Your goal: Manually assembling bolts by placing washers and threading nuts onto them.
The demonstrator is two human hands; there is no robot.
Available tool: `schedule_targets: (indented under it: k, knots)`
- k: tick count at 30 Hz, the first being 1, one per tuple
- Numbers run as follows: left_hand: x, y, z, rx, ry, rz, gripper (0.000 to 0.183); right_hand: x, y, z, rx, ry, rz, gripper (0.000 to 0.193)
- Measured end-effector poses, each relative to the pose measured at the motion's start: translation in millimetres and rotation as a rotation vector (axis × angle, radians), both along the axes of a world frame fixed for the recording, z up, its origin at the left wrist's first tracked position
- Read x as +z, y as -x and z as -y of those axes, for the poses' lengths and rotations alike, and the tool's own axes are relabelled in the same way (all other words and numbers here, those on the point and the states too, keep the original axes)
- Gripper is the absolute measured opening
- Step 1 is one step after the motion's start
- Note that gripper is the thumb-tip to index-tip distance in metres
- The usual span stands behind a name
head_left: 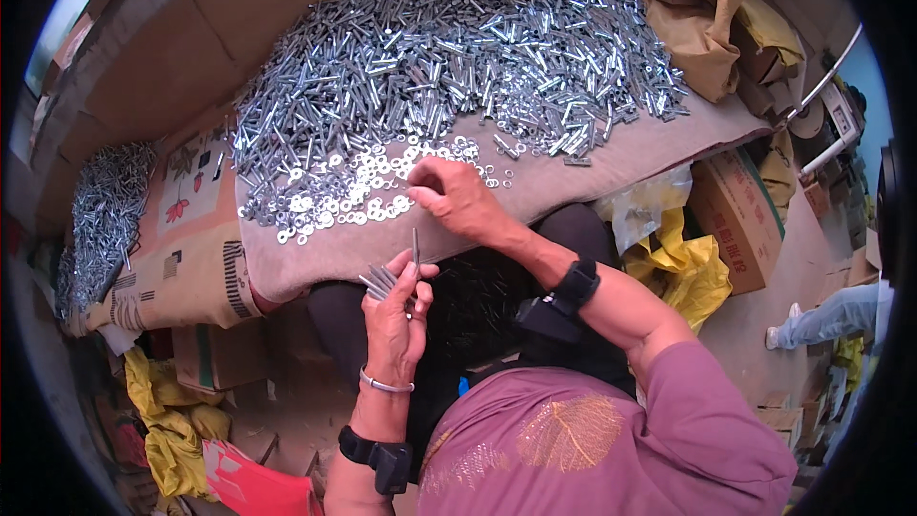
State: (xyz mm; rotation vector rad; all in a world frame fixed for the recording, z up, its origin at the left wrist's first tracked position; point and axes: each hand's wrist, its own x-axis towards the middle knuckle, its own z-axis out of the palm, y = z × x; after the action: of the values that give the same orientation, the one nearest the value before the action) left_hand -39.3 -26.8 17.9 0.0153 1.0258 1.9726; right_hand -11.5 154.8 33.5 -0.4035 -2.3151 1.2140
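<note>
Now, rods (380,281) in left fingers (403,288), washers (380,172) beyond

Yellow plastic bag (693,272), brown cardboard box (734,220)

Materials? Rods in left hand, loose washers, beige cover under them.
Rods: probably steel; dull grey with soft highlights. Washers: likely plated metal; bright silvery glare. Cover: seemingly fabric; matte, soft draped edge, fibre unclear.

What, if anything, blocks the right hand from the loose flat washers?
Nothing visible. The right hand is right by the flat washers, with no object between. The left hand, gripping slim metal rods, sits nearer the body, outside that path.
</note>
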Motion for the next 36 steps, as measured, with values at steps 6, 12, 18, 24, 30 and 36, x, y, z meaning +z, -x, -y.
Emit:
schedule_targets:
  k: [6, 12, 18, 24, 30, 36]
  knots:
    - [1.0, -12.0, -9.9, -0.047, -0.004, -0.083, 0.035, 0.2, -44.3, 6.6, 0.091, 0.726, -0.117, 0.04]
    - [-0.5, -22.9, -14.9, -0.077, -0.048, -0.113, 0.03, 2.4, -63.5, 22.0, 0.085, 0.858, -0.207, 0.038]
    - [2.2, -26.4, -16.4, 0.0, -0.006, 0.076, 0.028, -4.2, -69.9, 36.2, 0.069, 0.412, -0.103, 0.029]
    - [-9.6, -18.2, -1.2, 0.003, -0.062, 0.062, 0.024, -6.8, -57.4, 42.4, 0.155, -0.182, -0.17, 0.028]
    - [-9.5, 1.1, 9.0, 0.051, -0.039, 0.006, 0.03, -11.6, -13.1, 18.8, -0.003, -0.43, -0.152, 0.019]
    - [-13.7, 5.3, 8.8, 0.074, -0.045, 0.006, 0.032, -22.2, 14.5, 12.0, -0.041, -0.777, 0.069, 0.016]
